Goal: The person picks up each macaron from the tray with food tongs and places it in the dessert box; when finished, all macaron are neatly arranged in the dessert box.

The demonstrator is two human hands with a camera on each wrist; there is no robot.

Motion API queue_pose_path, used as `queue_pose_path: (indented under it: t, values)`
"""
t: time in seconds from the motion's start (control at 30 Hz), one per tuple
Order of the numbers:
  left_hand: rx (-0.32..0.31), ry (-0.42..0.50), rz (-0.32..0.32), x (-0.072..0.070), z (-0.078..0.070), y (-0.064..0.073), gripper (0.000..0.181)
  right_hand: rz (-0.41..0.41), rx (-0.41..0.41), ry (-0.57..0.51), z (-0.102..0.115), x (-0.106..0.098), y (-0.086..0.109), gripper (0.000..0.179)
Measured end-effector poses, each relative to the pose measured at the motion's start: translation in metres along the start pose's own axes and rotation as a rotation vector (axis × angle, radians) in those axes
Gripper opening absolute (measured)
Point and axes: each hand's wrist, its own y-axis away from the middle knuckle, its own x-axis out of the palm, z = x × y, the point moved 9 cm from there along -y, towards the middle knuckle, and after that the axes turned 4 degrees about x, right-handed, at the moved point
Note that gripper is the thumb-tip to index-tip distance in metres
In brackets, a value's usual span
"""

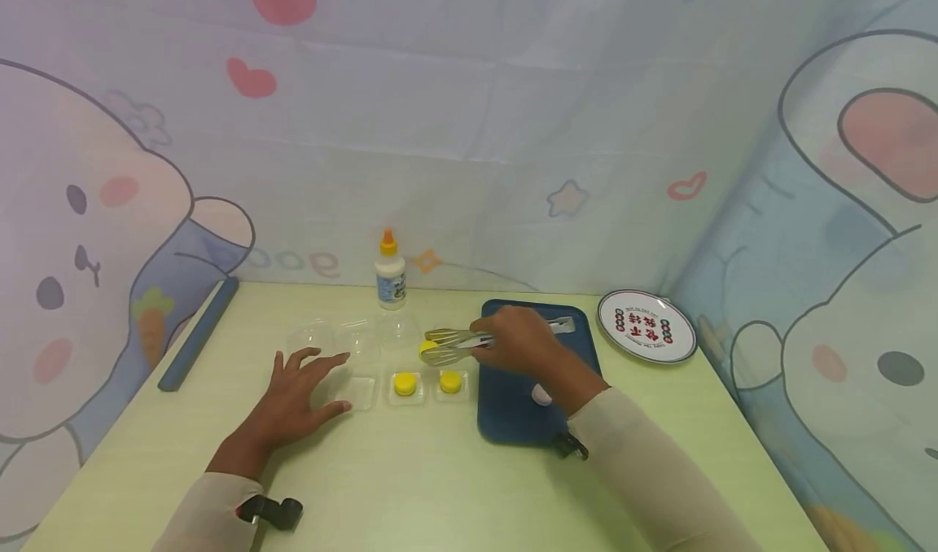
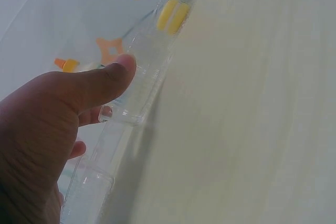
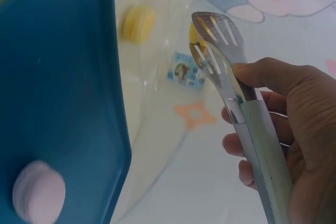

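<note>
My right hand [image 1: 519, 340] grips metal tongs [image 3: 247, 114] by the handles. Between the slotted tong heads is a yellow macaron [image 1: 428, 351], held above the table behind the boxes. My left hand [image 1: 293, 393] has its fingers spread at a clear plastic box [image 1: 359, 393], thumb by its near side and index finger by its far side. In the left wrist view the thumb overlaps the clear box [image 2: 137, 95]. Two more clear boxes to its right hold one yellow macaron [image 1: 405, 384] and another yellow macaron [image 1: 450, 382]. Their clear lids [image 1: 398, 330] stand behind.
Under my right forearm lies a blue tray [image 1: 506, 418] with a pale pink macaron [image 3: 39, 192] on it. A printed plate [image 1: 648, 326] sits at the right. At the back stands a glue bottle [image 1: 391, 279]; a blue-grey bar [image 1: 198, 336] lies along the left edge.
</note>
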Motion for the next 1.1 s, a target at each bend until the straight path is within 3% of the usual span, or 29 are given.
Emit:
queue_pose_path:
  t: [0.53, 1.1]
  values:
    - [-0.024, 0.01, 0.017, -0.001, -0.002, -0.002, 0.077, 0.049, -0.094, 0.022, 0.06, 0.009, -0.016, 0.02]
    - [-0.012, -0.014, 0.005, -0.002, -0.004, -0.003, 0.079, 0.012, -0.126, 0.117, 0.103, 0.022, -0.03, 0.016]
